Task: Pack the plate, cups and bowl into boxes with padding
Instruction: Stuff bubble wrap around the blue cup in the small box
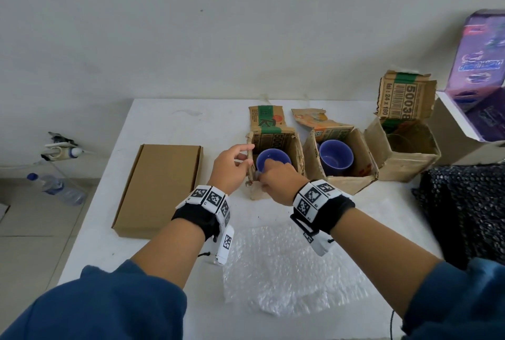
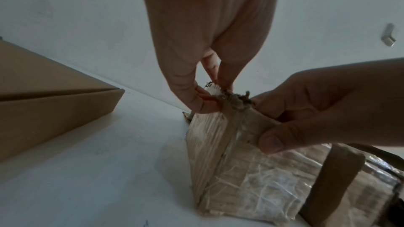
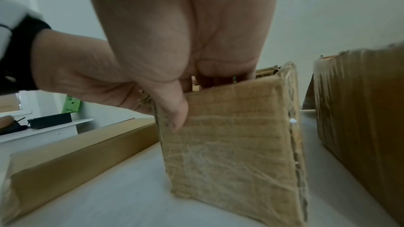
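Three small open cardboard boxes stand in a row on the white table [image 1: 169,126]. The left box [image 1: 274,139] holds a blue cup [image 1: 273,159], and the middle box [image 1: 363,154] holds a second blue cup [image 1: 336,158]. My left hand [image 1: 246,156] pinches the top of the left box's near-left corner [image 2: 220,92]. My right hand [image 1: 266,179] grips that box's front wall [image 3: 229,135], thumb [image 3: 174,111] outside and fingers hidden inside. The right box [image 1: 410,167] faintly shows what looks like a clear glass bowl [image 1: 401,143].
A flat closed brown box [image 1: 158,189] lies left of the hands. Clear bubble wrap [image 1: 287,266] is spread at the table's front, under my wrists. Dark bubble wrap [image 1: 464,211] lies at the right edge, and an open purple carton [image 1: 481,72] is behind it. A plastic bottle [image 1: 57,188] lies on the floor.
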Demonstrator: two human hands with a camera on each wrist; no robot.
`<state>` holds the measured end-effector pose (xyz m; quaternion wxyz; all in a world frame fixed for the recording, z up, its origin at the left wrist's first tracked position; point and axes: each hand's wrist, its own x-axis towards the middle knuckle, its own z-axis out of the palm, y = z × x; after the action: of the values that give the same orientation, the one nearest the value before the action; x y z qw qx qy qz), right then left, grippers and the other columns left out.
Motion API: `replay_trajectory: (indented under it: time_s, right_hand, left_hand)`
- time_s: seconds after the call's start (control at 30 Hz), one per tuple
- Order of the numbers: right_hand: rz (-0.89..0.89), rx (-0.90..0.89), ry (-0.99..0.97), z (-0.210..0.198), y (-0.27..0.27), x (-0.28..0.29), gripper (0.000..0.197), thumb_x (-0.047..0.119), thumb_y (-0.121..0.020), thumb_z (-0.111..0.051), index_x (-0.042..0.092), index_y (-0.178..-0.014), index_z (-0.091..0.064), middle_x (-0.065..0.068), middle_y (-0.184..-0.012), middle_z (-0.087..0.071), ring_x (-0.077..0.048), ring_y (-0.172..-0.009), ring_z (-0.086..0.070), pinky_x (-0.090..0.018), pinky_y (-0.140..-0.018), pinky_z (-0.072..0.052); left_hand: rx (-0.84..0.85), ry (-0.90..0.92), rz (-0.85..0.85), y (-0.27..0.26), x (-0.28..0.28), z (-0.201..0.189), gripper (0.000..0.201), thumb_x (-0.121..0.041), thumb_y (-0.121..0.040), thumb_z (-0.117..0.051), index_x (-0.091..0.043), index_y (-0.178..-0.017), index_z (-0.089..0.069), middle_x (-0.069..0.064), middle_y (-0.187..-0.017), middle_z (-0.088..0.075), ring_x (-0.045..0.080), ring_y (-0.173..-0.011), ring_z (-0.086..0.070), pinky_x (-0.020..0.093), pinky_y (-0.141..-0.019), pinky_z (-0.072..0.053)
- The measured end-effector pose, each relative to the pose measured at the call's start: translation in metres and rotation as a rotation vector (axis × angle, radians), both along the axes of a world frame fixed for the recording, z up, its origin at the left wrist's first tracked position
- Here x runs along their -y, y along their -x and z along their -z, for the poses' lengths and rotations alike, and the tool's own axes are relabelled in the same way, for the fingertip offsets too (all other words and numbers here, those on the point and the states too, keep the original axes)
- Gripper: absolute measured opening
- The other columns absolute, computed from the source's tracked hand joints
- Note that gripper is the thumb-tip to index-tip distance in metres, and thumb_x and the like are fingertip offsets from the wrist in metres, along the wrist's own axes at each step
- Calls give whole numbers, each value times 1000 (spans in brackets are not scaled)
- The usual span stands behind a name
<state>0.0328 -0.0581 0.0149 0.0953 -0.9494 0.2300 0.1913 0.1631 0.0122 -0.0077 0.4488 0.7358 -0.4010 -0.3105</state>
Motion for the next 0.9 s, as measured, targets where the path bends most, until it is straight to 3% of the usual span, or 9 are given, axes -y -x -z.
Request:
replay_trajectory:
  time_s: [0.1,0.17,0.23,0.3,0.4,0.5,0.6,0.73,0.9]
  right_hand:
    - [23,-37,-39,-2,0,2,33,21,-99,-39,9,-125,-55,-14,-130,-46,-33,-116,-45,-41,-93,-36]
    - [60,26,-163,-9,7,6,33,21,-98,-40,13,-126,-56,-12,-128,-52,-31,-117,-49,-42,-98,-39]
    - [92,175,-277,-20,24,9,33,20,-96,-46,17,-127,-56,-9,-125,-57,-27,-115,-53,-42,-100,-42]
    - [132,396,-281,-29,49,13,32,16,-93,-51,15,-124,-59,-7,-121,-60,-21,-110,-56,-35,-97,-44]
    - [239,674,-248,-30,102,17,20,10,-89,-57,12,-106,-68,-2,-101,-67,-14,-90,-60,-23,-80,-46]
    - [360,586,-200,-9,155,27,12,14,-87,-60,10,-93,-69,-3,-88,-67,-18,-78,-58,-29,-72,-45]
    - [482,360,-139,24,200,37,15,23,-88,-59,11,-90,-68,-7,-91,-66,-23,-85,-59,-31,-78,-44]
    - [532,231,-122,58,235,35,29,37,-87,-61,23,-112,-63,-4,-113,-53,-24,-110,-48,-32,-95,-42]
    - [497,252,-115,65,242,31,34,39,-90,-57,25,-122,-59,-2,-119,-47,-21,-115,-43,-31,-97,-39]
  left_hand:
    - [67,-4,-14,3,-1,-3,34,-10,-92,-55,-27,-121,-61,-4,-91,-61,17,-87,-60,39,-86,-54]
    - [162,-5,-24,7,-1,-4,35,-7,-91,-56,-23,-121,-62,5,-102,-61,16,-88,-58,35,-86,-53]
    - [339,50,-78,13,-5,-6,33,-5,-87,-59,-19,-116,-64,11,-110,-54,20,-95,-55,33,-88,-49]
    - [567,178,-107,28,-12,-14,26,-8,-83,-63,-17,-107,-66,9,-107,-51,21,-99,-49,27,-88,-40]
    - [661,172,108,68,-24,-32,12,-20,-87,-60,-20,-100,-63,-4,-98,-55,10,-92,-48,23,-79,-38]
    - [616,-75,452,113,-28,-28,17,-37,-88,-59,-25,-100,-60,-11,-92,-60,6,-81,-55,30,-81,-48]
    - [649,-395,653,148,-24,-6,36,-51,-82,-63,-26,-108,-57,-6,-103,-60,12,-89,-55,30,-78,-48]
    - [655,-548,679,171,-21,20,51,-53,-76,-69,-23,-114,-52,-2,-110,-55,19,-100,-54,32,-81,-44]
    - [503,-566,587,174,-21,26,33,-34,-77,-75,-18,-101,-58,0,-97,-63,18,-87,-58,31,-75,-47]
